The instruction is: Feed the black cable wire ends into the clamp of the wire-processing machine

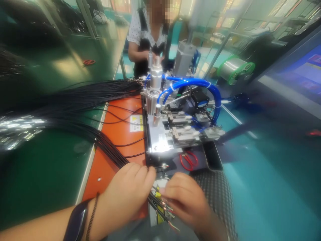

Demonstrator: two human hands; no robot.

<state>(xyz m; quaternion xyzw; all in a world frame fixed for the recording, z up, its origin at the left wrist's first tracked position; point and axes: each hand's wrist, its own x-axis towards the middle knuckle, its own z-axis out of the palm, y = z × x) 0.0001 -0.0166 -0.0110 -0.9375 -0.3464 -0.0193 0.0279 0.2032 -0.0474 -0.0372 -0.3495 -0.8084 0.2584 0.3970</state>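
Observation:
A bundle of black cables (112,150) runs over the orange tabletop and into my left hand (131,182), whose fingers wrap round it. Past that fist the cable ends (157,202) stick out, with stripped, thin coloured wires at their tips. My right hand (187,199) is closed at these ends, thumb and fingertips pinched together beside the wires. What exactly sits in that pinch is too small and partly hidden to make out. Just beyond both hands stands a bench machine (163,134) with a metal plate, a vertical cylinder and blue air hoses (200,82).
Red-handled pliers (188,160) lie beside a dark tray (213,155). More black cables (100,93) spread across the orange tabletop (117,117) and hang over its left edge. A green-flanged wire spool (235,69) is at right. Another person (147,36) is behind the machine.

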